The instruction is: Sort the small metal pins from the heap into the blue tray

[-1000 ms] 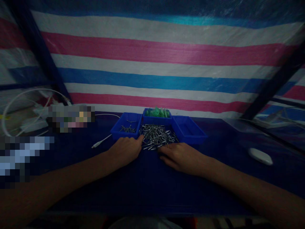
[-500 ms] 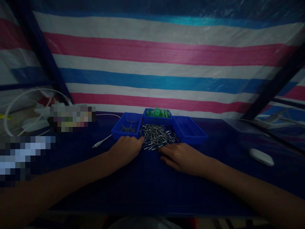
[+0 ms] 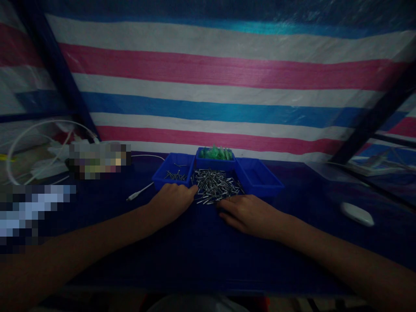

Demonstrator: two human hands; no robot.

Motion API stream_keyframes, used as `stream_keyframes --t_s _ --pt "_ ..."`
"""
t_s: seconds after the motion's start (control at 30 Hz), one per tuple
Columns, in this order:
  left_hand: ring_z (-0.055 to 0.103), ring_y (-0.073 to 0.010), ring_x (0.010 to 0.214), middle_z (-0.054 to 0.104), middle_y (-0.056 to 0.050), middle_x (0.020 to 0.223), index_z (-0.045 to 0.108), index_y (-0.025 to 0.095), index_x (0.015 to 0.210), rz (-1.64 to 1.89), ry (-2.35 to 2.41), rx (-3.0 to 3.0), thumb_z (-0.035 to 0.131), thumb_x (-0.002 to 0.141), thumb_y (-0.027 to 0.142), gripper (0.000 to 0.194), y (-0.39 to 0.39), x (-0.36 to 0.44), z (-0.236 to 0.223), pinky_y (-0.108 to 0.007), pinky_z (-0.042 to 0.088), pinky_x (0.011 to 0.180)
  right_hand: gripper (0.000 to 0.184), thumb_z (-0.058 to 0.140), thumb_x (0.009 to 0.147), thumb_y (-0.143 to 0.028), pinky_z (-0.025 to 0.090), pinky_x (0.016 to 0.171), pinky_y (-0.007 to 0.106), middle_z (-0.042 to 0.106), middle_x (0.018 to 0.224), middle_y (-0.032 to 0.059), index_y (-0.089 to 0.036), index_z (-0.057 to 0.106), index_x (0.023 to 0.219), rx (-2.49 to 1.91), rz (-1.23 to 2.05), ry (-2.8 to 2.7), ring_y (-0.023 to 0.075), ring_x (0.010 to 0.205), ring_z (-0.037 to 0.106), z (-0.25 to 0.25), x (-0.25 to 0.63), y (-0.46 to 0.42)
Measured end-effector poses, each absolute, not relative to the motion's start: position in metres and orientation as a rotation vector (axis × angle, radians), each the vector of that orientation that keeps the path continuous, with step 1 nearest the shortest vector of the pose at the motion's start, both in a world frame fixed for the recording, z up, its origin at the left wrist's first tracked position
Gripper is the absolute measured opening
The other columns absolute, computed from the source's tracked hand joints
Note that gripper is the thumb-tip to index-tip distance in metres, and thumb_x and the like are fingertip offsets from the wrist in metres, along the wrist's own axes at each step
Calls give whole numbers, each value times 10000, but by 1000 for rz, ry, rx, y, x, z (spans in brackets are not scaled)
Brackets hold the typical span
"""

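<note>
Right between the two hands, on the blue counter (image 3: pixel 201 253), lies a heap of slim, nail-like metal pins (image 3: pixel 212 184), shiny and crossing every which way. Left hand (image 3: pixel 172 200) at the heap's near left corner now, fingers curled under, thumb side right by the outermost pins; whether it pinches one, I can't tell. Right hand (image 3: pixel 248 212) at the near edge, palm down, fingers bent, tips at the pins, and again no telling whether anything is gripped.

Just beyond the left hand, a blue tray (image 3: pixel 172 183) with a small scatter of similar pins. Past the heap, farthest from both hands, a second blue tray (image 3: pixel 215 164) loaded with green pieces (image 3: pixel 214 153). Beyond the right hand, a third blue tray (image 3: pixel 262 190), set at an angle.

So, I'd call this working at the heap's edge: no pin seen lifted clear. Drawing one out would call for a fine fingertip pinch, I reckon, since a tug could drag its neighbours along.

Anything to read? Nothing on the trays, nothing I can make out on the rounded white case (image 3: pixel 357 214) well to the right of the right hand. Left of the left hand, a white cable plug (image 3: pixel 132 197); farther out, a pixelated patch (image 3: pixel 100 161) hides any label.
</note>
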State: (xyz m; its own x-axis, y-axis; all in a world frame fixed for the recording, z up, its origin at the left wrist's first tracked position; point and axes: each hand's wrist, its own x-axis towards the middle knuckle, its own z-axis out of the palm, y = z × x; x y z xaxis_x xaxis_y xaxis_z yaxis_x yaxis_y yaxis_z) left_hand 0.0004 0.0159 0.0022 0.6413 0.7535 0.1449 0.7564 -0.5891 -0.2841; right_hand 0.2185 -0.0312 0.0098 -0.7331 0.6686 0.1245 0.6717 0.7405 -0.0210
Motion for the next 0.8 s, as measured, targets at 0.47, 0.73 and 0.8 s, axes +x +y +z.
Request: stream_keyframes --t_s 0.47,0.73,0.8 --pt "543 -167 444 595 -19 565 536 174 894 -227 -997 -2556 369 882 253 186 11 0 7 -237 287 410 141 447 871 -226 367 572 244 612 803 49 -141 530 946 -1131 -38 -2791 140 673 575 10 217 -31" --pt "482 -78 451 514 60 557 475 179 914 -504 -804 -3219 415 862 202 82 -7 6 3 -182 306 452 191 413 892 -248 364 573 246 622 806 50 -146 490 1034 -1139 77 -2703 146 673 578 11 216 -33" --pt "461 -72 444 498 68 554 463 181 906 -548 -820 -3290 414 862 195 67 -8 8 1 -179 296 448 168 383 905 -232 359 575 239 606 774 41 -148 515 967 -1063 69 -2740 130 649 558 11 215 -33"
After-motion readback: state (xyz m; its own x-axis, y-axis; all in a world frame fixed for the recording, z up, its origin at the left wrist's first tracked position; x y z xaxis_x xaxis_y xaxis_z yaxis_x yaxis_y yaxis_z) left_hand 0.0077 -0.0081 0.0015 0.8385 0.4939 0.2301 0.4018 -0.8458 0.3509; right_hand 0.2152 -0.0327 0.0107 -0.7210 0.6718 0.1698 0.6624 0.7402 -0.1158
